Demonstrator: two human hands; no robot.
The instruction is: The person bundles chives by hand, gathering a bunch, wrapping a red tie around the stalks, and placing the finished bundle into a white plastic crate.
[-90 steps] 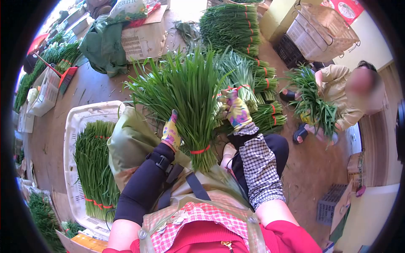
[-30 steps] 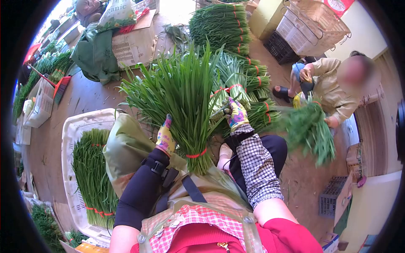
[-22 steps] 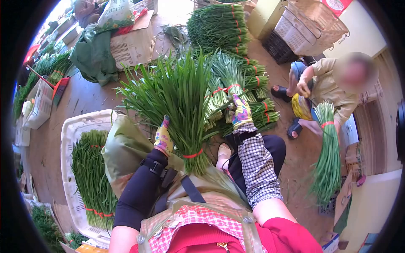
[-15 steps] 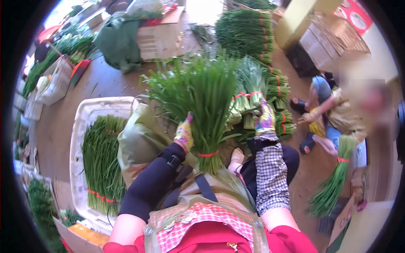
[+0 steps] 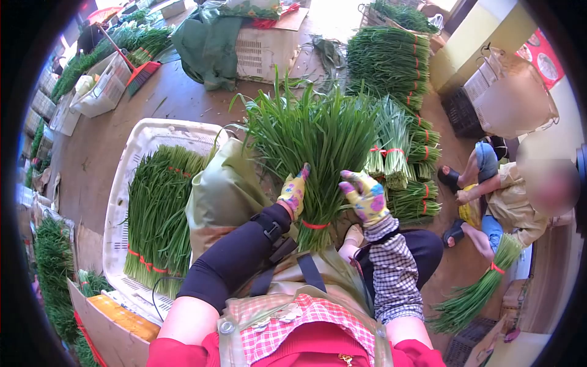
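A large bunch of green chives stands upright in front of me, leaves up, with a red band around its lower stems. My left hand, in a flowered yellow glove, grips the bunch from its left side; some of its fingers are hidden. On the other side, my right hand has its fingers apart close to the stems and holds nothing. Just beyond it lie paler red-banded bunches and stacked chive bunches.
To my left, a white crate holds banded chives. A tall chive stack stands at the back. On the right sits a person, with another banded bunch close by. A broom lies far left.
My right hand has come back from the paler bunches to beside the chives I hold, its fingers now apart. My left hand keeps its grip. The whole view has shifted somewhat.
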